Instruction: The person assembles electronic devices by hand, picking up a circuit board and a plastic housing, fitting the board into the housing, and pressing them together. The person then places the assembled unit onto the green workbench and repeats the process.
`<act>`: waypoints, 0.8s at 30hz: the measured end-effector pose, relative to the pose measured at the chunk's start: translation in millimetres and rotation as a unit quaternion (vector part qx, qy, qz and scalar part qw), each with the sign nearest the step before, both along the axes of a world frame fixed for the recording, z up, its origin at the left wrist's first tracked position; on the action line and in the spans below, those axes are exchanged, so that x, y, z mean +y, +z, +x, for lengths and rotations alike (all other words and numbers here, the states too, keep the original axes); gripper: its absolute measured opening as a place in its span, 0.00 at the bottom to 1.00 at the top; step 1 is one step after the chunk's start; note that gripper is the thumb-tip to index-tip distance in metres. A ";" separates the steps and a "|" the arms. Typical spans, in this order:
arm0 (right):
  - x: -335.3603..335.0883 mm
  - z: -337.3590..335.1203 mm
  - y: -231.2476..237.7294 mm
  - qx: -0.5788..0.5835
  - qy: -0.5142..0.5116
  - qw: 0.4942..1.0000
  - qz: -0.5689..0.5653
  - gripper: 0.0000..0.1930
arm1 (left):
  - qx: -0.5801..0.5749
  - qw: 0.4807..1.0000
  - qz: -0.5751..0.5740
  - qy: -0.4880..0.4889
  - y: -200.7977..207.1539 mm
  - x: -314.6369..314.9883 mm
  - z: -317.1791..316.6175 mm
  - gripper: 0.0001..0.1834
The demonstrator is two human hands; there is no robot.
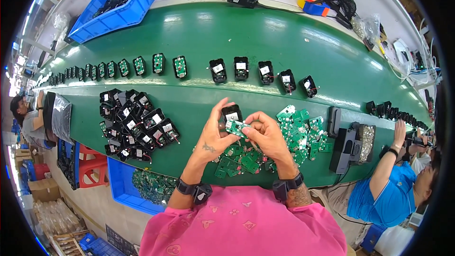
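Note:
My left hand (pixel 213 132) is closed around a small black plastic housing (pixel 231 112) with a white part inside. Just in front of the housing's near end is a green circuit board (pixel 236 127), pinched by the fingers of my right hand (pixel 265 135). My left thumb reaches the board's lower edge. Beneath and to the right of my hands lies a loose pile of green circuit boards (pixel 296 135). Left of my hands, a heap of black housings (pixel 135 123) with white parts rests on the green bench. Part of the board pile is hidden under my wrists.
A row of housings with boards (pixel 180 67) runs leftward along the raised strip; several housings without boards (pixel 241 68) stand further right. Blue bins hold parts at far left (pixel 137 12) and below the bench (pixel 122 187). A black device (pixel 342 150) stands at right. Co-workers sit at both sides.

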State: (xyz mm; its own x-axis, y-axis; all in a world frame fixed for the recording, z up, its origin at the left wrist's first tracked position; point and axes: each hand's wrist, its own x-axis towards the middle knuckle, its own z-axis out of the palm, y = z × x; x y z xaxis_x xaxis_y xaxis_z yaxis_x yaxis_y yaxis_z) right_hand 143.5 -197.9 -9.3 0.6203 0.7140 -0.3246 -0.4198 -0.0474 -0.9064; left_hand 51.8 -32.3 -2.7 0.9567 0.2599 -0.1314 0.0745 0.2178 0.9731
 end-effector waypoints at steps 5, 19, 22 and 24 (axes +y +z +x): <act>-2.0 3.1 -3.2 -0.125 -0.008 0.992 -0.035 0.10 | 0.022 0.998 -0.031 -0.056 2.6 1.1 -3.1 0.41; 1.9 -0.9 7.5 -0.348 -0.056 0.934 -0.059 0.09 | 0.048 0.996 -0.063 -0.051 1.9 -9.7 -0.9 0.28; 5.5 -5.2 8.5 -0.446 -0.079 0.890 -0.058 0.06 | 0.088 0.989 -0.115 -0.039 9.1 -13.9 0.9 0.27; 5.6 -11.6 11.7 -0.433 -0.070 0.897 -0.055 0.06 | 0.107 0.982 -0.151 -0.027 10.5 -15.5 1.0 0.27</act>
State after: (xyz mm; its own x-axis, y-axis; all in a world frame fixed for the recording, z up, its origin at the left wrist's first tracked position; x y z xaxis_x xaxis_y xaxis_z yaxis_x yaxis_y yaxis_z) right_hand 131.9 -192.3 2.4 0.7554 0.6019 0.2589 0.4309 -0.1587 -0.8884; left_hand 52.8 -47.8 7.8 0.9098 0.1284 -0.3948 0.2901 0.4835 0.8258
